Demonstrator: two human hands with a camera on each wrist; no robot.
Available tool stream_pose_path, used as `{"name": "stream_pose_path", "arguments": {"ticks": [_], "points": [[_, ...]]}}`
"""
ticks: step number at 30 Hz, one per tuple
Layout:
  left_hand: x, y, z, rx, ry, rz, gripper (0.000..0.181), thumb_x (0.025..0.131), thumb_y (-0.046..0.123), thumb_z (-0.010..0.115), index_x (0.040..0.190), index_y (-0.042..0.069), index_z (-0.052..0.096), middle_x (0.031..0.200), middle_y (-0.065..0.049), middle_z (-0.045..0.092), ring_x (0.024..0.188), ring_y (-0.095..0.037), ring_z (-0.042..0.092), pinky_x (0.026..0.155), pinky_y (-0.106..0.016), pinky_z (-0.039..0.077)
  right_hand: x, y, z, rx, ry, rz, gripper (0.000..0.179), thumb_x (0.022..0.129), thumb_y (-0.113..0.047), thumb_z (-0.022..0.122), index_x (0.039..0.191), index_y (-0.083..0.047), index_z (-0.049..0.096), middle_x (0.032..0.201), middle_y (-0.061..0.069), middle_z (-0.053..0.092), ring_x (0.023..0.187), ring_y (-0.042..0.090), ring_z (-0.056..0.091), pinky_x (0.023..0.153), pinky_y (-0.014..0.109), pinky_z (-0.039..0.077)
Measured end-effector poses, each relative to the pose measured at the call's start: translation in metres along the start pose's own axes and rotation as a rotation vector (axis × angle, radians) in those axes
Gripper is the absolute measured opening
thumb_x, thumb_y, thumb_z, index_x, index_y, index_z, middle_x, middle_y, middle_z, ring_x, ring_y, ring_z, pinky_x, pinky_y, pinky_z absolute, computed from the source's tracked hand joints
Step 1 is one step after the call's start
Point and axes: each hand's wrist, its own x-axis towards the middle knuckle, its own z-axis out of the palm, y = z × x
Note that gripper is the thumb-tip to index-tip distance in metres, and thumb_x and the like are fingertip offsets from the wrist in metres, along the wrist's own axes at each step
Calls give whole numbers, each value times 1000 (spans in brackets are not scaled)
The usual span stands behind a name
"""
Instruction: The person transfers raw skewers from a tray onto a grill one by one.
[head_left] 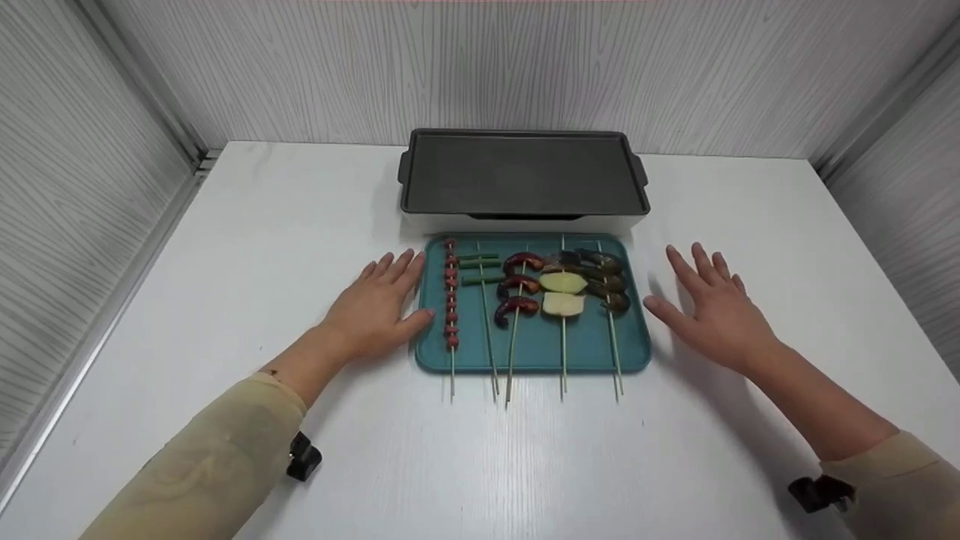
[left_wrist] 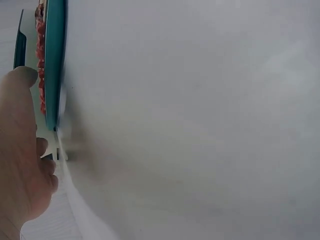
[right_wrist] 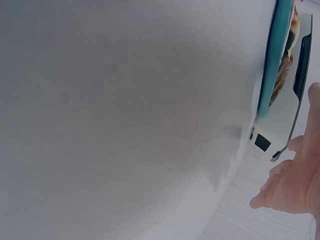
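A teal tray (head_left: 469, 352) lies in the middle of the table, bearing several skewers side by side. From left to right they carry small red pieces (head_left: 451, 304), green stalk pieces (head_left: 480, 262), dark red curved pieces (head_left: 517, 285), pale slices (head_left: 562, 304) with a darker piece above, and dark brownish pieces (head_left: 613, 301). At the tray's left edge is my left hand (head_left: 375, 306), fingers extended, thumb near the rim; whether it touches cannot be told. My right hand (head_left: 716, 315) is held to the right of the tray with fingers spread, holding nothing.
Behind the tray stands an electric griddle with a flat dark plate (head_left: 525, 172), side handles and a white base (head_left: 435, 223). The white table (head_left: 315, 195) meets wood-grain panels (head_left: 360, 67) at the back and sides. The skewers' bare stick ends overhang the tray's front rim.
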Motion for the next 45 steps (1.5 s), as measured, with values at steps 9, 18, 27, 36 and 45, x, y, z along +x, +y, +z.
{"name": "stream_pose_path", "arguments": {"ticks": [9,18,27,36,45], "points": [[2,-1,-2,-11,-72,-9,82,106,52,49,168,4,25,172,-20,28,159,-42,23,125,-53,27,-13,-23,-4,13,-15,-38,86,107,-64,49,172,-15,21,172,26,21,156,54,22,107,75,38],[7,2,-9,63,-108,-15,74,102,41,50,166,7,36,168,-18,37,155,-42,32,113,-57,44,-31,-37,-8,170,75,-39,71,107,-52,59,161,-7,46,141,22,66,124,44,66,99,62,52],[11,5,-7,134,-91,8,71,104,42,47,166,8,37,166,-19,39,153,-43,36,102,-57,52,-43,-51,-3,423,-67,131,65,107,-52,61,148,-2,60,108,12,79,89,24,78,77,31,61],[15,7,-1,195,-65,11,70,111,53,45,167,12,37,165,-17,42,151,-41,40,107,-57,50,-50,-61,12,660,-168,257,47,108,-35,65,133,5,66,101,13,78,87,24,78,76,32,63],[19,12,-1,232,-53,-25,63,112,49,45,163,13,45,160,-17,49,146,-41,48,96,-56,56,-53,-68,22,670,-199,296,37,106,-28,67,129,1,71,94,10,77,83,24,76,73,34,63]]}}
